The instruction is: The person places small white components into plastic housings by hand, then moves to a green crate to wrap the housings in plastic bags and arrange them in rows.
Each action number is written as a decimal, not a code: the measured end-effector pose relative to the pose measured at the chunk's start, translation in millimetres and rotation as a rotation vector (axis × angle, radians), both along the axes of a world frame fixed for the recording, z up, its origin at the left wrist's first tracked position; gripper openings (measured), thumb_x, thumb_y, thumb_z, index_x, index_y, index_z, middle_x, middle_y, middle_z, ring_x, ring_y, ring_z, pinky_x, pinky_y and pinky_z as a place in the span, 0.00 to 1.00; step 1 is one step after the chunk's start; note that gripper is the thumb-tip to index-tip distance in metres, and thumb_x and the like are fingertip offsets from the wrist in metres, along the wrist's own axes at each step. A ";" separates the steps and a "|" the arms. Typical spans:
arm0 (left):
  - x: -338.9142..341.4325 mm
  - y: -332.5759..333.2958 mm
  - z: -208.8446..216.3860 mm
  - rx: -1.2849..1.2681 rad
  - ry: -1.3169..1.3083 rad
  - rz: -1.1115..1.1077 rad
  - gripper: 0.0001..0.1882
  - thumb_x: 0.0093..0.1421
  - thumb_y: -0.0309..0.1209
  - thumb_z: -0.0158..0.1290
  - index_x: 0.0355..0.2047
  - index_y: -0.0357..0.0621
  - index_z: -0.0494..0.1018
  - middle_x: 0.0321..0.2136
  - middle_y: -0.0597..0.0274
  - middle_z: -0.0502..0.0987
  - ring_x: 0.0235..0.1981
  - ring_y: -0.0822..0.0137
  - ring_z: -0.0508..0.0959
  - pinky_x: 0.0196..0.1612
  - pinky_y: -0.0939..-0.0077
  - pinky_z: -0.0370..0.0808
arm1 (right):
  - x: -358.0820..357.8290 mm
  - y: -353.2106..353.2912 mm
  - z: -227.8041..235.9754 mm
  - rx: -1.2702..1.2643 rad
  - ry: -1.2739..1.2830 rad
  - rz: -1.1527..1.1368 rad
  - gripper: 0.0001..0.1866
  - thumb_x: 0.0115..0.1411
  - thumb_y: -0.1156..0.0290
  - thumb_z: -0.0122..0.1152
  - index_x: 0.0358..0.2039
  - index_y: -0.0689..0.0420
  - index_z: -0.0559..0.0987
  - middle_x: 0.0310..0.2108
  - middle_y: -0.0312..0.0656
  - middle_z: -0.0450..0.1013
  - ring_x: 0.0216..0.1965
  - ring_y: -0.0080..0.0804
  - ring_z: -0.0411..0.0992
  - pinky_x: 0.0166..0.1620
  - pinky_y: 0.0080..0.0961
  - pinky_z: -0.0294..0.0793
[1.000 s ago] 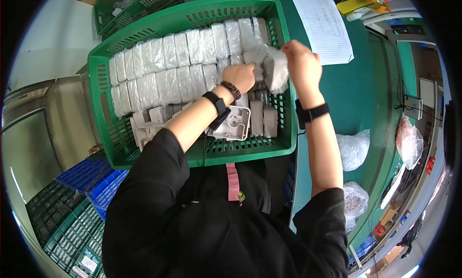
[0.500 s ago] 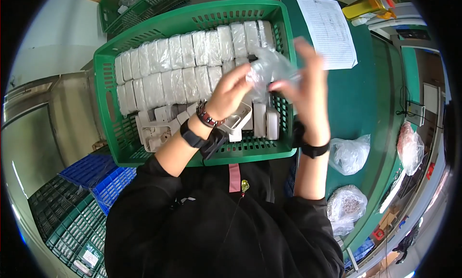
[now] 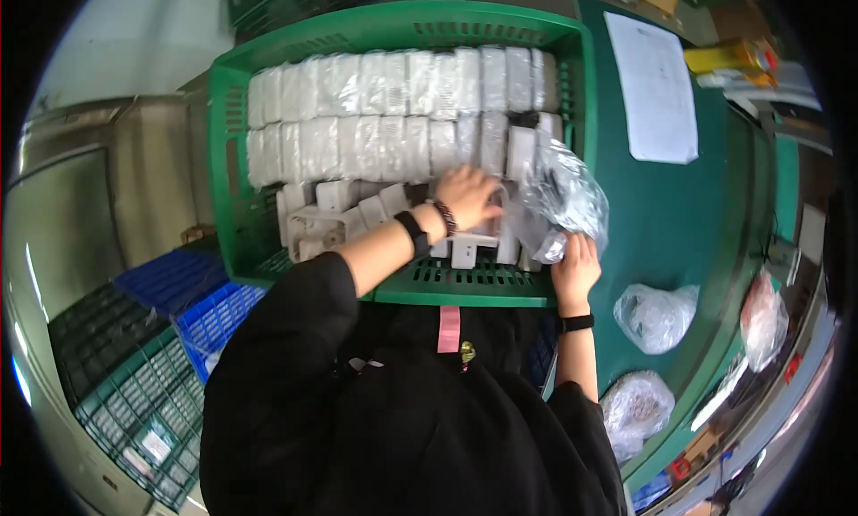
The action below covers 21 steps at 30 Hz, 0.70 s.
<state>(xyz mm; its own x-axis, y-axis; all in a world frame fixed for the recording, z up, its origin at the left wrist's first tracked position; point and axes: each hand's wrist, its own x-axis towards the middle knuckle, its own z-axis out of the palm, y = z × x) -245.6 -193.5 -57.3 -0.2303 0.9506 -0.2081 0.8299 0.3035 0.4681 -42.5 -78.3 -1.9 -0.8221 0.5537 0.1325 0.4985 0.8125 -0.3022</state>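
A large green plastic crate holds two rows of white, box-shaped pieces wrapped in clear plastic. Unwrapped white plastic housings lie jumbled along its near side. Over these, my left hand reaches down with fingers apart, at a white open housing; whether it touches the housing is unclear. At the crate's right edge, my right hand pinches the lower end of a crumpled clear plastic bag. The bag hangs over the rim and hides part of the pieces beneath.
Right of the crate is a green tabletop with a printed sheet, a yellow container and two clear bags, one crumpled and one with small contents. Blue and dark green crates stand at the left.
Both hands have come down from above the crate. My left hand has moved to the unwrapped housings, and my right hand has drawn the clear bag to the right rim.
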 end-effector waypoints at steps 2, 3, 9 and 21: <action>8.7 3.8 6.6 0.011 -0.019 -0.028 0.23 0.50 0.51 0.47 0.37 0.45 0.68 0.33 0.57 0.70 0.39 0.58 0.69 0.42 0.64 0.65 | -2.1 -4.2 -3.6 0.050 -0.034 -0.044 0.16 0.35 0.82 0.47 0.28 0.56 0.72 0.25 0.39 0.68 0.30 0.40 0.66 0.31 0.32 0.68; 8.3 4.7 8.6 0.006 -0.028 -0.043 0.21 0.51 0.50 0.46 0.36 0.46 0.69 0.33 0.58 0.70 0.38 0.58 0.70 0.41 0.65 0.66 | -2.0 -5.1 -5.3 0.033 -0.017 -0.013 0.16 0.35 0.82 0.47 0.28 0.56 0.72 0.25 0.39 0.68 0.30 0.40 0.66 0.31 0.32 0.68; -17.5 -36.1 7.9 -0.160 -0.316 -0.045 0.14 0.54 0.40 0.46 0.38 0.48 0.67 0.32 0.58 0.70 0.34 0.58 0.72 0.34 0.67 0.69 | -0.5 -7.0 -5.3 -0.003 -0.043 -0.014 0.11 0.42 0.79 0.48 0.30 0.57 0.71 0.28 0.41 0.69 0.33 0.43 0.66 0.34 0.34 0.67; -195.3 -278.5 105.4 -0.356 0.507 0.827 0.16 0.53 0.30 0.44 0.43 0.55 0.62 0.29 0.47 0.73 0.30 0.46 0.72 0.30 0.54 0.68 | 0.4 2.6 -4.1 -0.054 0.018 -0.029 0.16 0.36 0.82 0.47 0.31 0.58 0.70 0.26 0.45 0.66 0.31 0.46 0.65 0.35 0.36 0.66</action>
